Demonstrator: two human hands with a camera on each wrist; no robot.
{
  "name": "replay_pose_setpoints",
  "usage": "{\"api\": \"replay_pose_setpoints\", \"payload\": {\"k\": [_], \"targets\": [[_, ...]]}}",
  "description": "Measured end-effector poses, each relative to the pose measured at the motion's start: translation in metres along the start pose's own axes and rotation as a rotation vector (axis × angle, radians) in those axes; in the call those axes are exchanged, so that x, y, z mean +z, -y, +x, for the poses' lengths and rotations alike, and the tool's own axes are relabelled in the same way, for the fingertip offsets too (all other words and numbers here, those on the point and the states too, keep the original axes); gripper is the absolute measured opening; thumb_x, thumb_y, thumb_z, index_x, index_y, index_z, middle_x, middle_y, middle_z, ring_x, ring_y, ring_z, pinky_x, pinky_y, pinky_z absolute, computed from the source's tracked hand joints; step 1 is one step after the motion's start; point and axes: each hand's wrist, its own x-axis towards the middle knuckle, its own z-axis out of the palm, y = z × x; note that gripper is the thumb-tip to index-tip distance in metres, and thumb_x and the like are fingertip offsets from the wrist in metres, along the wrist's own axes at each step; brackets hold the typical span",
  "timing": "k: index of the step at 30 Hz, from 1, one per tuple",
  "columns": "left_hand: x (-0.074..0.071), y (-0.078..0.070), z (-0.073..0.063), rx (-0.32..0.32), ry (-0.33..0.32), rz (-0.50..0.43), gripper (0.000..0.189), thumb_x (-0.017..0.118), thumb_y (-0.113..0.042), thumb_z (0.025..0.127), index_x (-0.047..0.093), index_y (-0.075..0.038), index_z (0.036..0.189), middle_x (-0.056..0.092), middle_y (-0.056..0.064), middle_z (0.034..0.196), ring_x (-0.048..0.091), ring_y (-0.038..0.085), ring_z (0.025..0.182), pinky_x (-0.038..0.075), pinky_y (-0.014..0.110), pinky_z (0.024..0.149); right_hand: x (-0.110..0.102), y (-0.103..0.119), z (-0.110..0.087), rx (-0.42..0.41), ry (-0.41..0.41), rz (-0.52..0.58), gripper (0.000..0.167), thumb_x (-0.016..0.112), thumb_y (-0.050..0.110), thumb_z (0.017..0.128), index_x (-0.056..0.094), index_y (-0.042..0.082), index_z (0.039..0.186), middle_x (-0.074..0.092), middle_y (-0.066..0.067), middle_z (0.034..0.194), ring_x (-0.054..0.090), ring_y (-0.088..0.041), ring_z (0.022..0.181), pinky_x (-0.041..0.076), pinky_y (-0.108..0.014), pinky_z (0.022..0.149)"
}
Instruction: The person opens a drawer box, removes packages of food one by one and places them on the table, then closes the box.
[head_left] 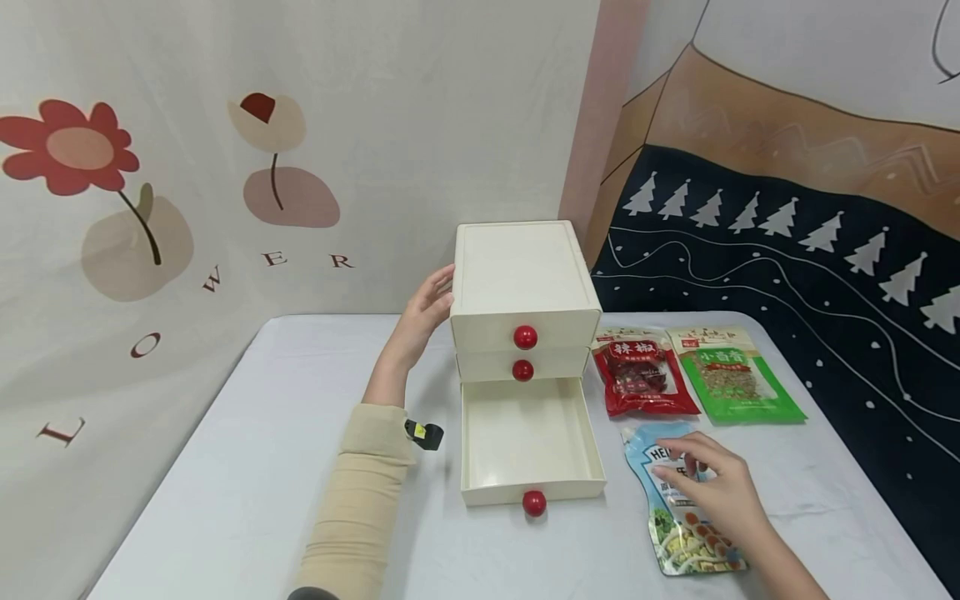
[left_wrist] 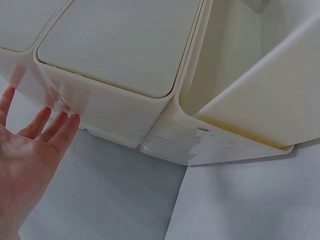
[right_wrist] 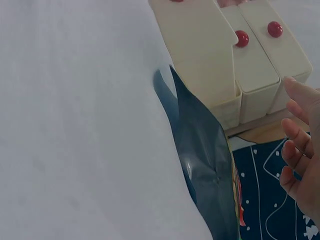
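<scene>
A white cabinet (head_left: 525,267) of three drawers with red round knobs stands on the table. Its bottom drawer (head_left: 528,433) is pulled out, with nothing inside. The fingertips of my left hand (head_left: 420,321) touch the cabinet's left side, and in the left wrist view that hand (left_wrist: 30,155) has its fingers extended against the cabinet wall (left_wrist: 115,110). Over a blue Heinz pouch (head_left: 663,508) hovers my right hand (head_left: 720,483), fingers loosely bent and holding nothing. The right wrist view shows the hand (right_wrist: 305,135) apart from the pouch (right_wrist: 200,150).
Right of the cabinet lie a red bag of dried chilies (head_left: 641,375) and a green seasoning bag (head_left: 735,375), side by side. A white cloth covers the table (head_left: 300,392). Patterned fabric (head_left: 750,242) hangs behind the right side.
</scene>
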Motion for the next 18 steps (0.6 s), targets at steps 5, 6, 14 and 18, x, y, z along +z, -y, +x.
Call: {"api": "replay_pose_setpoints", "payload": {"k": [5,6,14,18], "targets": [[0.0,-0.001,0.0,0.001,0.004,-0.009,0.058,0.049,-0.02,0.096,0.03,-0.008,0.15,0.026,0.011,0.154,0.031,0.027,0.137,0.027,0.047,0.11,0.005,0.006,0.001,0.002,-0.006,0.015,0.031,0.081,0.005,0.074,0.073,0.007,0.104,0.062,0.003,0.083,0.048,-0.008,0.065,0.042,-0.02,0.055],[0.0,-0.001,0.0,0.001,0.005,-0.008,0.058,0.049,-0.02,0.097,0.03,-0.008,0.15,0.026,0.011,0.154,0.031,0.027,0.137,0.027,0.047,0.11,0.006,0.007,0.001,-0.004,-0.01,0.021,0.031,0.081,0.004,0.073,0.073,0.006,0.103,0.063,0.003,0.082,0.048,-0.008,0.065,0.042,-0.021,0.055],[0.001,-0.002,-0.002,0.004,0.01,0.023,0.059,0.047,-0.021,0.097,0.027,-0.01,0.151,0.026,0.01,0.155,0.03,0.027,0.138,0.025,0.048,0.11,0.017,0.017,0.001,-0.041,-0.039,0.07,0.033,0.082,-0.003,0.069,0.073,0.003,0.1,0.063,-0.004,0.08,0.05,-0.009,0.065,0.043,-0.018,0.055],[0.001,-0.002,-0.002,0.004,0.01,0.025,0.059,0.047,-0.022,0.097,0.027,-0.01,0.152,0.026,0.01,0.155,0.03,0.026,0.138,0.025,0.048,0.11,0.021,0.028,0.002,-0.062,-0.045,0.093,0.034,0.081,-0.009,0.065,0.072,-0.001,0.098,0.062,-0.002,0.078,0.049,-0.009,0.063,0.042,-0.019,0.053]]}}
